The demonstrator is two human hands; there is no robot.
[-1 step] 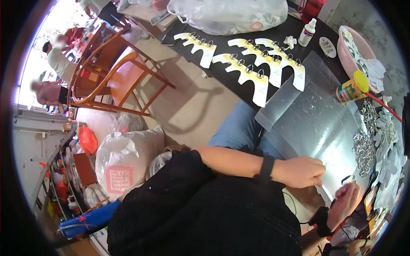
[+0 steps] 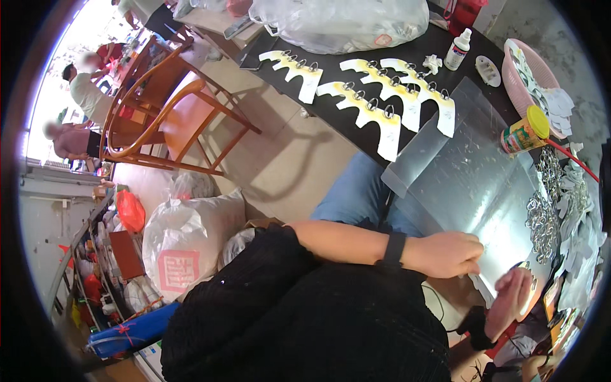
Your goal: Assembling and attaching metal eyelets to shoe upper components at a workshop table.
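My left hand (image 2: 449,254), with a dark band on its wrist, is closed over the near edge of the metal tray (image 2: 445,172). Its fingertips are pinched, but what lies in them is too small to tell. Close by on the right, my right hand (image 2: 508,296) has its fingers curled together. Beside its fingers shows a pale, gold-edged piece (image 2: 528,290), partly hidden. Linked metal rings (image 2: 542,219) lie heaped at the tray's right side. On the dark table are several white curved cards (image 2: 380,130) with yellow-edged notches and metal rings.
A yellow-lidded can (image 2: 525,130) stands on the tray's far right, near a pink basket (image 2: 517,70) of white pieces. Farther back are a white bottle (image 2: 457,51) and a clear plastic bag (image 2: 344,25). A wooden chair (image 2: 184,114), a white sack (image 2: 191,235) and several people are at left.
My right hand has turned and shifted slightly, and more of the pale, gold-edged piece beside it shows. My left hand has barely moved.
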